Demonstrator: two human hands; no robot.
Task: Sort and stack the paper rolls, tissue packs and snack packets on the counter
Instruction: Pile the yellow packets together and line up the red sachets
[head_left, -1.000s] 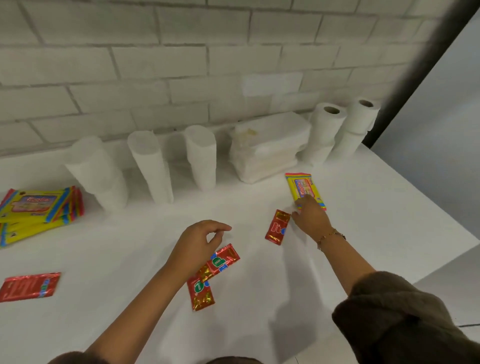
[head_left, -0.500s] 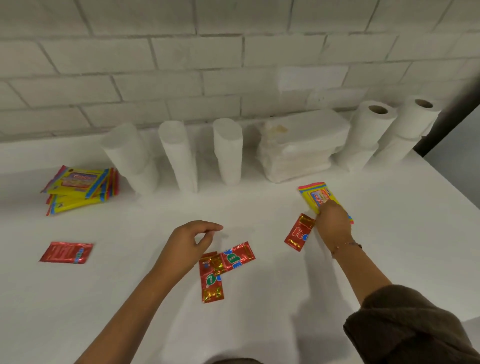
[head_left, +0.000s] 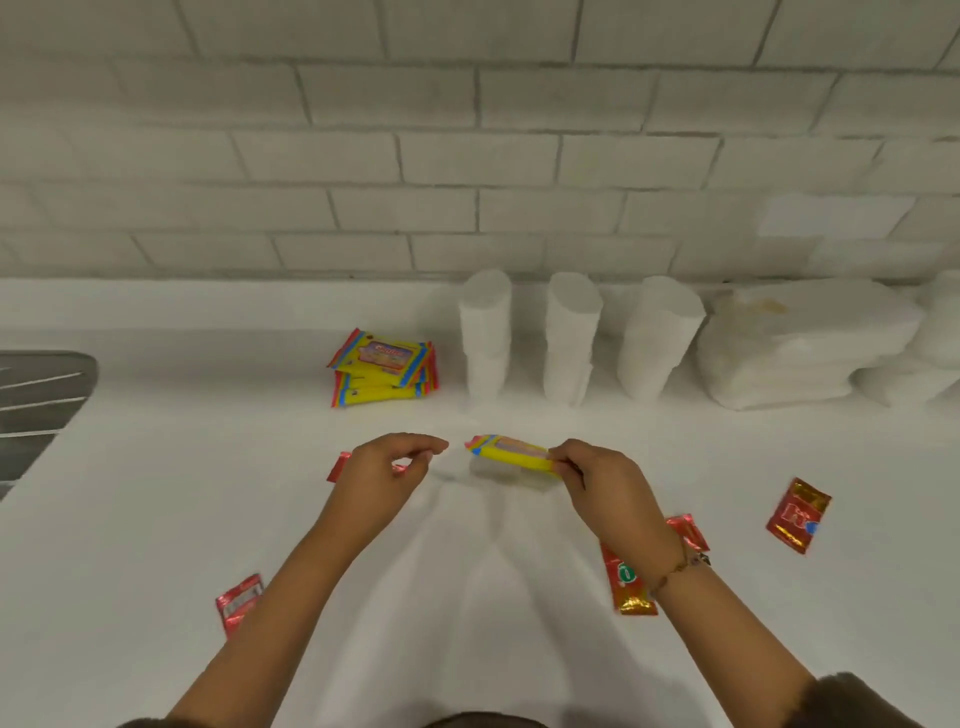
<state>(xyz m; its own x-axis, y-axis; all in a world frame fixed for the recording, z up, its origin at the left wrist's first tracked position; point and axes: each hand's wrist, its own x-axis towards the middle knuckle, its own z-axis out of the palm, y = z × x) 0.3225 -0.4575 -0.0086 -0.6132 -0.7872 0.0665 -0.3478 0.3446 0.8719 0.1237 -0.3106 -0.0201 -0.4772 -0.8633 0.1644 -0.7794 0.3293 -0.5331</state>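
Observation:
My right hand (head_left: 602, 483) grips a yellow snack packet (head_left: 511, 452) by one end and holds it above the white counter (head_left: 156, 519). My left hand (head_left: 384, 470) hovers just left of the packet with fingers curled and nothing in them. A stack of yellow snack packets (head_left: 384, 371) lies near the wall. Three stacks of white paper rolls (head_left: 569, 343) stand to its right, beside a pile of white tissue packs (head_left: 800, 348). Red snack packets lie scattered: one at the right (head_left: 797, 514), two crossed under my right wrist (head_left: 626, 582), one at the lower left (head_left: 239, 603), one mostly hidden behind my left hand (head_left: 337, 465).
A white brick wall runs along the back of the counter. A metal sink drainer (head_left: 36, 405) sits at the left edge. More white rolls (head_left: 935, 338) are cut off at the right edge.
My right hand has picked the yellow packet up off the counter and carried it left towards the middle. My left hand has risen. The view has swung left, and the sink drainer now shows.

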